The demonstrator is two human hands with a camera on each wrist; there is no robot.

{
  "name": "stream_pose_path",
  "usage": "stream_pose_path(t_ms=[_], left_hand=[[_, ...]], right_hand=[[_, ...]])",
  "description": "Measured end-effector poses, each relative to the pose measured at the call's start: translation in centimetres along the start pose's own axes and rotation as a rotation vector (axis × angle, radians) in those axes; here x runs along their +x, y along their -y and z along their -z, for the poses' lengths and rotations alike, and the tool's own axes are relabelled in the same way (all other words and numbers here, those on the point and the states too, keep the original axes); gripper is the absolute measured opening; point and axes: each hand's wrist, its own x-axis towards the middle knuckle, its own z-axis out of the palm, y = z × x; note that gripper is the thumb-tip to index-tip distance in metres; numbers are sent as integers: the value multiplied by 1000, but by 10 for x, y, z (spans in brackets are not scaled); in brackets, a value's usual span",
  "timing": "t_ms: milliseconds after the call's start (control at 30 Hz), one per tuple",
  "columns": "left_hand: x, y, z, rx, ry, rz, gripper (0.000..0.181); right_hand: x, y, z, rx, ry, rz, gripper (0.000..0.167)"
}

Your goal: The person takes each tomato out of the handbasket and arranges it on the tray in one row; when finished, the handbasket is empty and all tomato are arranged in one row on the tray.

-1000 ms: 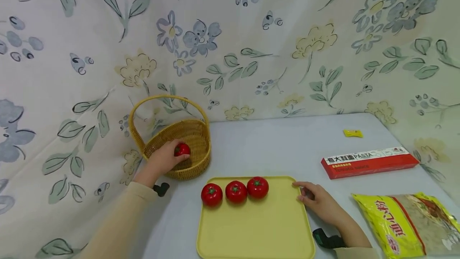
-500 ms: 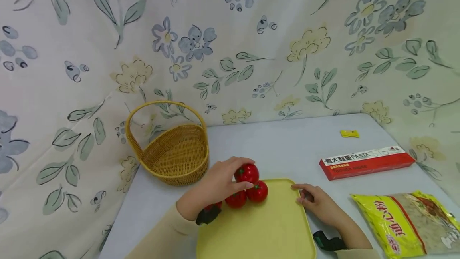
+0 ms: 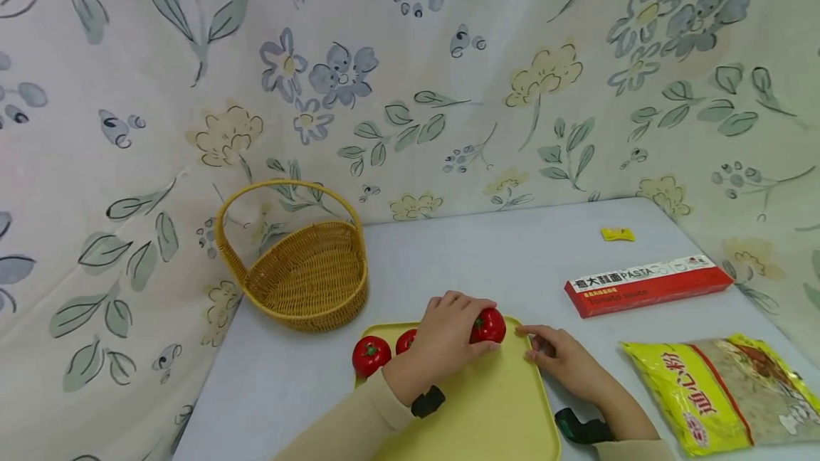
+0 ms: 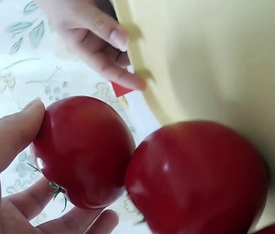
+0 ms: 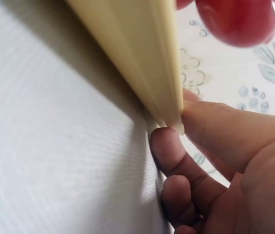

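My left hand [image 3: 448,333] holds a red tomato [image 3: 489,326] by its sides, over the far right part of the yellow tray [image 3: 487,404]. In the left wrist view another tomato [image 4: 198,175] sits right beside the held one; the hand hides it in the head view. Farther left along the tray's far edge are a tomato [image 3: 371,356] and a partly covered tomato [image 3: 406,341]. My right hand [image 3: 566,365] grips the tray's rim near its far right corner, with the thumb and curled fingers at the edge.
A wicker basket [image 3: 307,279] with a tall handle stands at the back left, nothing in it. To the right lie a red pasta box [image 3: 650,289], a yellow bag of pasta [image 3: 717,393] and a small yellow packet [image 3: 618,234]. A floral cloth [image 3: 384,91] hangs behind the table.
The left hand has lifted the tomato out of the basket and carried it right, past the other tomatoes, to the tray's far right part. My right hand has stayed at the rim.
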Motion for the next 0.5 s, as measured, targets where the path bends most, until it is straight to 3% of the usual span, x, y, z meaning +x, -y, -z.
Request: stream_pose_path(t_ms=[200, 500], left_hand=[[8, -6, -13, 66, 18, -4, 63], [19, -11, -36, 159, 83, 13, 61]], right_hand=[[0, -1, 0, 12, 1, 32, 40], [0, -3, 0, -1, -8, 14, 40]])
